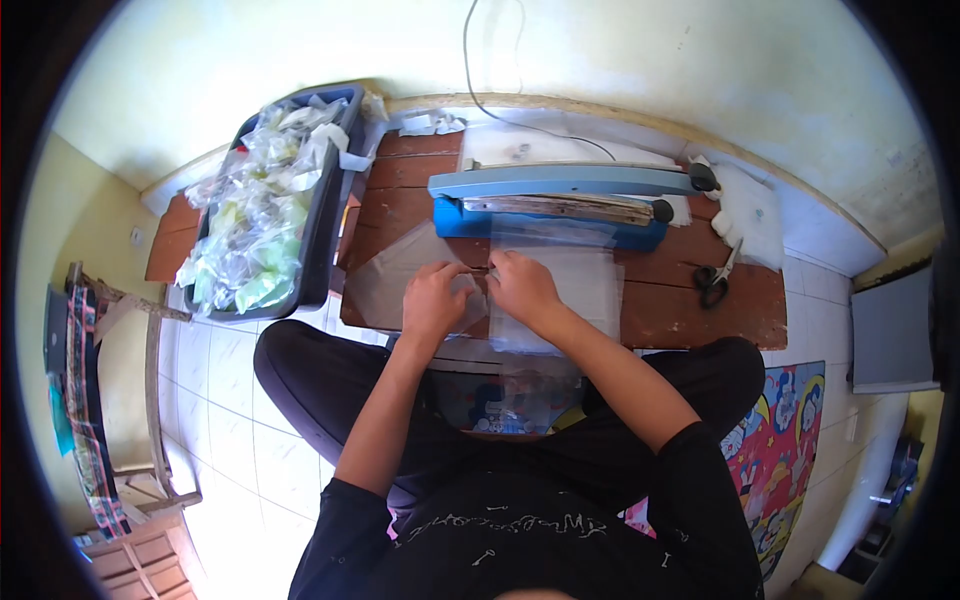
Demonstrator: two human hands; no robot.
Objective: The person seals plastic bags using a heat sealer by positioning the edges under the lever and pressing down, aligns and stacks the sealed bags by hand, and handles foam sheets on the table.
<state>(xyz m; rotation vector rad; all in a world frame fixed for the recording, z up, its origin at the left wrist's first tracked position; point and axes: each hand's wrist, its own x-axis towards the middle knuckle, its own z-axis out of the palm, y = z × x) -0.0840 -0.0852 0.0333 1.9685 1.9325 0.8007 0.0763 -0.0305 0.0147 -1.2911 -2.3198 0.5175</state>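
My left hand (pixel 434 300) is over a clear plastic bag (pixel 390 280) on the left part of the low wooden table, its fingers bent round the bag's edge. Close beside it, my right hand (pixel 523 288) pinches the left edge of a stack of clear plastic bags (pixel 580 290). The lower part of the stack overhangs the table's front edge. Just beyond both hands stands a blue impulse sealer (pixel 570 183), its long arm raised slightly above the base. My fingertips partly hide the plastic they touch.
A dark plastic crate (pixel 335 205) heaped with crumpled plastic packets (pixel 260 215) stands at the left. Scissors (pixel 714 283) lie on the right of the brown table (pixel 740 315). White packs (pixel 748 215) sit behind them. A cable (pixel 466 50) hangs along the wall.
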